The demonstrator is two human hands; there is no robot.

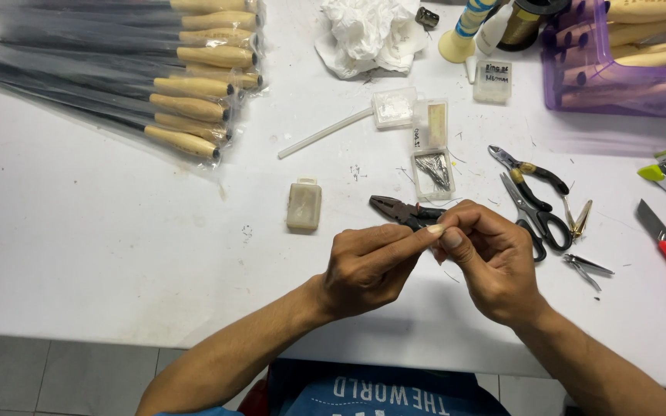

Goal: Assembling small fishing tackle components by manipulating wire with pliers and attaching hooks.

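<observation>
The white table (102, 254) carries everything here, and the black-handled pliers (402, 210) lying near its middle serve as the landmark. Far to the left of the pliers and beyond them, a clear bag of long dark rods with pale wooden handles (186, 108) lies with its long axis running left to right; far to the right and beyond, a purple bin (580, 92) holds more such handles and is cut off by the frame edge. Just beyond the pliers sits a small clear box of thin metal pins (433, 173), and to the right lie scissors (537, 216). Nearest the viewer, directly in front of the pliers and partly covering their handles, the two hands meet above the table. The left hand (368, 266) and right hand (495, 258) come in from either side, fingertips touching at one spot just this side of the pliers. Both hands are pinched, thumb against forefinger, on something very small between them; it appears to be a fine pin or wire, but it is too small and too hidden by the fingertips to identify, and its long axis cannot be made out. Neither hand is plainly nearer to it: both close on it at the same point.
</observation>
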